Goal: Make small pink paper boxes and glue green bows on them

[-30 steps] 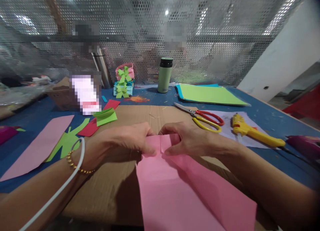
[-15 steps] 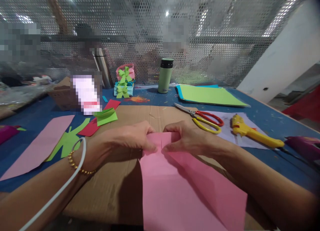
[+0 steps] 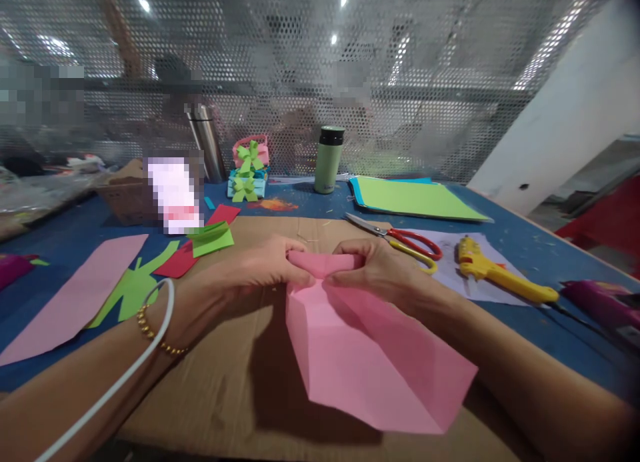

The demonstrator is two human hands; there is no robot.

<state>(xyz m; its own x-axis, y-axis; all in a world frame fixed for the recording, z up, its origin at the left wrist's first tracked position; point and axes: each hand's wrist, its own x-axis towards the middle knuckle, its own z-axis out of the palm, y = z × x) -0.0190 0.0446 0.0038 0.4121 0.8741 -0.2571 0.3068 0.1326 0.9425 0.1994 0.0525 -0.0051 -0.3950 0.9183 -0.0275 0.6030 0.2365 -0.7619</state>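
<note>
Pinching the far edge of the folded pink paper (image 3: 360,362), the left hand (image 3: 280,265) and right hand (image 3: 373,269) face each other. Brown cardboard (image 3: 215,382) lies beneath.

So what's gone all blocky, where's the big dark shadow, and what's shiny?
Head view: a bright screen on the left is blocky, as are patches by the mesh; head view again: a dark shadow falls on the cardboard, beside and below the pink paper; also head view: white light spots glare near the top.
</note>
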